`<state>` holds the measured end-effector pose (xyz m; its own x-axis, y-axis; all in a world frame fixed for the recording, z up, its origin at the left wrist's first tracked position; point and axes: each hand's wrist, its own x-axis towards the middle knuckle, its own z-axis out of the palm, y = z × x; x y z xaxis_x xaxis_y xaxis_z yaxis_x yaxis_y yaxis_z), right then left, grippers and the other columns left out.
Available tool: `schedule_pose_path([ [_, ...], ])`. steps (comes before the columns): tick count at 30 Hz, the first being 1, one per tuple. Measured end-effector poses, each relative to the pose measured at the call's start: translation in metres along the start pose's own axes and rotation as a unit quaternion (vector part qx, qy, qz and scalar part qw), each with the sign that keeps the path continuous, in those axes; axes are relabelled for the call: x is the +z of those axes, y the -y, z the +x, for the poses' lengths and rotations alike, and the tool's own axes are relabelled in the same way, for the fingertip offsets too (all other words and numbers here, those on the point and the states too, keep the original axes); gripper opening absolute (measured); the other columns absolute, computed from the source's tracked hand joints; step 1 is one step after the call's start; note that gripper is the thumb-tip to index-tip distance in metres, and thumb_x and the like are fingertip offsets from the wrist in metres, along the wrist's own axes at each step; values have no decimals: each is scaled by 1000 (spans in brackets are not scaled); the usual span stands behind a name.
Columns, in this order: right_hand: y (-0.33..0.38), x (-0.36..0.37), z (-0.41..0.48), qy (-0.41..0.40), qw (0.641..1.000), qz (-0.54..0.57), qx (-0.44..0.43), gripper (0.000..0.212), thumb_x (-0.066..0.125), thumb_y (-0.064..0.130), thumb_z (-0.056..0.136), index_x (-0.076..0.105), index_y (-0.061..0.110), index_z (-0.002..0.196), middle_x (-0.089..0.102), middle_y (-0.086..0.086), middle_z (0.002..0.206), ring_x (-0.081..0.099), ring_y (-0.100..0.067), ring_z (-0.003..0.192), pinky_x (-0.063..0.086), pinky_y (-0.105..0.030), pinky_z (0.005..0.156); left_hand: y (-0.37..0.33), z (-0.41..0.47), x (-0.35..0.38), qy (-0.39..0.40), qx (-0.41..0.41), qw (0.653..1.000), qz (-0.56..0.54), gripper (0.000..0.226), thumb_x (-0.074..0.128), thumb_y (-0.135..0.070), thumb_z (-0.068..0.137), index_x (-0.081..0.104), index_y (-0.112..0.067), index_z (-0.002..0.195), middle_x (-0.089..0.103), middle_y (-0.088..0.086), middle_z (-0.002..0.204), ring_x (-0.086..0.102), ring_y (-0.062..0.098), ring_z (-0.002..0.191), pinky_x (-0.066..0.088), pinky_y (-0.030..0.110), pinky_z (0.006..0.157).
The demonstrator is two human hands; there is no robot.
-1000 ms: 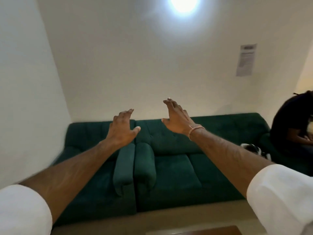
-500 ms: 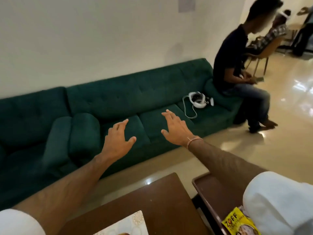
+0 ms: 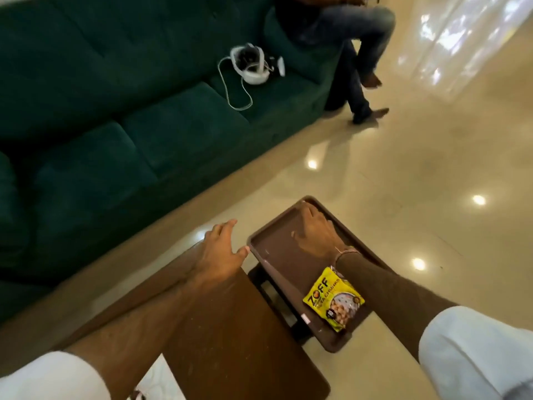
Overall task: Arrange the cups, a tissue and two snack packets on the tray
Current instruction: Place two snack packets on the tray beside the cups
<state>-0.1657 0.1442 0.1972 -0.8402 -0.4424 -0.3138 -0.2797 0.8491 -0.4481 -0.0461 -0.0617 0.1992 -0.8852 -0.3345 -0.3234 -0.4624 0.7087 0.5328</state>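
- The tray (image 3: 277, 255) is dark brown, rectangular, with rounded corners and a raised rim; its surface looks smooth and matte. It sits just off the right edge of the tabletop (image 3: 227, 327), on a low dark stand that is only partly visible.
- The tabletop is glossy brown wood with a fine speckled sheen and a rounded near-right corner.
- One snack packet (image 3: 331, 298), a shiny yellow pouch with bold dark lettering and a picture of round pale pieces, lies flat near the tray's near end, toward its right rim, partly under the right forearm.
- The right hand (image 3: 315, 235) rests palm down on the tray's far end, fingers (image 3: 310, 210) stretched toward the far rim; its grip is wide and holds nothing. A thin band circles the wrist.
- The left hand (image 3: 222, 249) lies over the tabletop's far-right corner, fingers spread, thumb tip just beside the tray's left corner; whether they touch is unclear. Its grip is wide and empty.
- Both sleeves are white cloth.
- Behind stands a dark green velvety sofa (image 3: 115, 96), with a white headset (image 3: 251, 64) and its looping cable on the seat cushion.
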Motion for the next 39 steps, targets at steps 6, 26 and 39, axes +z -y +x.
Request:
schedule_pose_path([
  [6,-108,45,-7,16,995,-9,100,66,65,31,87,37,18,145,39,-8,151,44,-36,133,41,-53,100,-8,30,109,112,9,993,-20,64,64,-41,90,40,-24,147,52,2,143,48,22,130,42,45,107],
  [26,-243,103,-20,2,976,-66,206,74,75,54,77,49,15,134,53,-10,133,49,-32,126,28,-51,109,-53,32,296,274,-61,960,-2,57,85,-59,59,59,-20,92,70,0,97,67,22,92,54,38,77],
  [39,-243,87,-27,-32,936,253,244,51,70,42,89,44,15,123,66,3,111,65,-2,81,44,-5,56,-30,29,261,221,-202,832,-468,42,89,-4,64,70,-13,100,79,5,92,75,21,86,61,33,66],
])
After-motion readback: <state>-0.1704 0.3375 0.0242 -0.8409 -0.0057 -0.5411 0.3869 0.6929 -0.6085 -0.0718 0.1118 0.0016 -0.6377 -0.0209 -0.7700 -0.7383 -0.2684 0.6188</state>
